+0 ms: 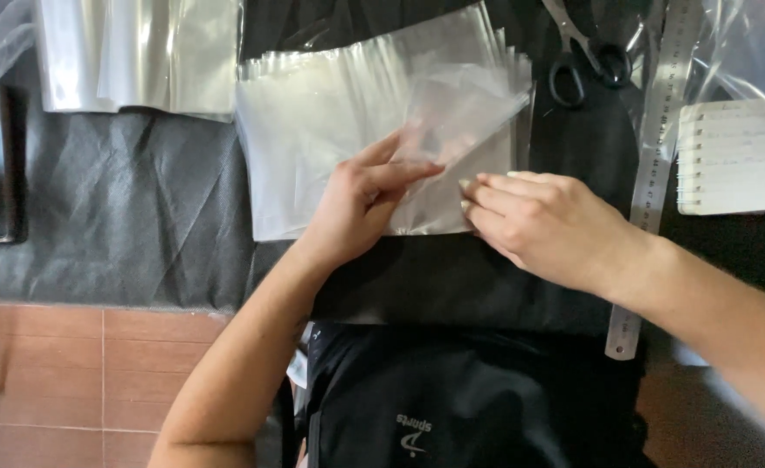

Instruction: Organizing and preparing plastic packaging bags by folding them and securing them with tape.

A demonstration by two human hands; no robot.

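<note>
Black cloth (131,217) spread over a tiled floor (62,373), a clear bag (456,117) lifted above the bag stack (313,147) at centre, pinched by the left hand (361,204), its near edge gripped by the right hand (534,221), scissors (586,56) and ruler (655,165) laid to the right.

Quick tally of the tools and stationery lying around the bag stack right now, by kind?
Scissors: 1
Metal ruler: 1
Spiral notepad: 1
Total: 3
Both hands, left hand and right hand, are on one clear bag atop the stack.
</note>
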